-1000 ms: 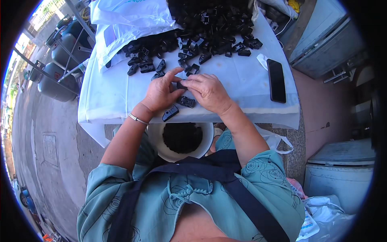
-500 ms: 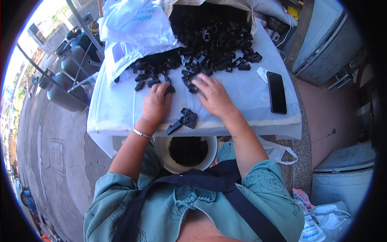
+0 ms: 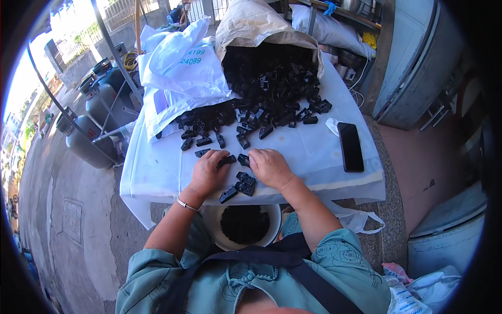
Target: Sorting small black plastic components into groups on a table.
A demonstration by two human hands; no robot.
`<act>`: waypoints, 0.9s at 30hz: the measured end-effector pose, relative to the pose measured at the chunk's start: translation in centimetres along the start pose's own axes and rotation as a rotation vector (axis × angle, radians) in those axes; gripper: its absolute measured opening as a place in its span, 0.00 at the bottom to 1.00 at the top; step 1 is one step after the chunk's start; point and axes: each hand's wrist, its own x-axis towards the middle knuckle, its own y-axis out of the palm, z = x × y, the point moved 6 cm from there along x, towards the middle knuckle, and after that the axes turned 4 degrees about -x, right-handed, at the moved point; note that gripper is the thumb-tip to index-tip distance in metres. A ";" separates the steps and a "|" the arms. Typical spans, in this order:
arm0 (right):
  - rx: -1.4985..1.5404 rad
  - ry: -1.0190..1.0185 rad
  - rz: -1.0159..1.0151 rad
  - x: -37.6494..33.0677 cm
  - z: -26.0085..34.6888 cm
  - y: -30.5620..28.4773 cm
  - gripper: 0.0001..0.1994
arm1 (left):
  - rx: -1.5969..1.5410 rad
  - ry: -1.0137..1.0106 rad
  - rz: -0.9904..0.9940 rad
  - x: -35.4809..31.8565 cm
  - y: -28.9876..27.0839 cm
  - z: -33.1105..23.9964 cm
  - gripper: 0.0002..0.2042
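Note:
My left hand pinches a small black plastic part between thumb and fingers, just above the white-covered table. Facing it, my right hand grips another black plastic part by its end. The two parts are apart, with a narrow gap between them. Closer to the front edge lies a small cluster of black plastic parts, and a single black part rests beyond my left fingers. Farther back, a large pile of such parts spills from a beige sack.
A white plastic bag lies at the back left of the table. On the right is a black phone beside a crumpled tissue. Below the front edge stands a white basin of black pieces. Grey gas cylinders stand at left.
Both hands have drawn back from the pile's edge and come closer together. My right hand, blurred at the pile before, now grips a part. The view has tilted slightly upward.

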 end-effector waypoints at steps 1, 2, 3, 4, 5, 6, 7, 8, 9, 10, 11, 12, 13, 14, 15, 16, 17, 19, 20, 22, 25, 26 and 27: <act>-0.037 0.093 0.048 0.1 -0.4 0.2 0.07 | -0.027 -0.004 0.013 -0.1 0.1 0.3 0.16; -0.074 0.187 0.095 0.1 -0.8 0.3 0.07 | -0.053 -0.008 0.026 -0.3 0.1 0.5 0.16; -0.079 0.186 0.090 0.2 -1.0 0.3 0.07 | -0.053 -0.001 0.023 -0.2 0.2 0.4 0.16; -0.127 0.211 0.083 0.1 -1.4 0.3 0.07 | -0.056 -0.033 0.015 -0.3 0.1 0.4 0.17; -0.176 0.236 0.077 0.0 -1.7 0.2 0.07 | -0.060 -0.065 0.007 -0.3 0.1 0.6 0.19; -0.177 0.232 0.076 0.0 -1.5 -0.2 0.07 | -0.059 -0.063 0.003 -0.4 0.2 0.8 0.19; -0.122 0.210 0.030 0.1 -1.0 -1.0 0.06 | -0.054 -0.044 -0.019 -0.6 0.4 1.0 0.20; -0.068 0.187 -0.015 0.2 -0.6 -1.6 0.07 | -0.050 -0.025 -0.040 -0.6 0.3 1.2 0.21; -0.071 0.191 -0.012 0.1 -0.8 -1.3 0.07 | -0.056 -0.026 -0.038 -0.5 0.4 1.1 0.21; -0.051 0.047 -0.041 0.1 -0.3 -0.8 0.09 | -0.071 -0.031 -0.003 -0.3 0.5 1.0 0.23; -0.030 -0.096 -0.068 -0.1 0.5 -0.7 0.12 | -0.087 -0.035 0.031 -0.2 0.6 0.9 0.24; -0.032 -0.097 -0.067 0.0 0.6 -0.6 0.12 | -0.088 -0.035 0.029 -0.2 0.5 0.9 0.24; 0.115 -0.066 -0.078 0.1 0.6 -0.7 0.13 | -0.126 -0.035 0.062 -0.2 0.5 0.8 0.25; 0.262 -0.034 -0.088 0.2 0.5 -0.7 0.15 | -0.164 -0.034 0.094 -0.3 0.6 0.7 0.27; 0.256 -0.038 -0.090 0.4 0.8 -0.5 0.15 | -0.166 -0.029 0.090 -0.1 0.6 0.7 0.27; 0.285 -0.091 -0.112 0.5 1.6 -0.4 0.14 | -0.185 -0.030 0.114 -0.1 0.7 0.7 0.28; 0.314 -0.143 -0.134 0.4 2.2 -0.3 0.13 | -0.204 -0.030 0.138 -0.2 0.9 0.7 0.29; 0.301 -0.135 -0.069 0.5 2.8 0.2 0.12 | -0.219 -0.014 0.127 -0.5 1.1 1.1 0.30; 0.295 -0.120 0.000 0.6 2.8 0.6 0.11 | -0.234 -0.006 0.122 -0.5 1.2 1.3 0.31; 0.302 -0.116 0.003 0.5 2.8 0.7 0.10 | -0.269 -0.070 0.158 -0.8 1.4 1.5 0.32; 0.186 -0.121 0.050 0.8 3.6 -0.4 0.10 | -0.304 -0.069 0.122 -0.3 0.6 0.5 0.30; 0.198 -0.108 0.068 -0.3 4.2 -0.1 0.10 | -0.254 -0.003 0.088 -0.7 0.5 0.4 0.28; 0.131 -0.114 0.069 -0.1 3.9 -0.1 0.11 | -0.203 0.040 0.071 -0.5 0.4 0.0 0.27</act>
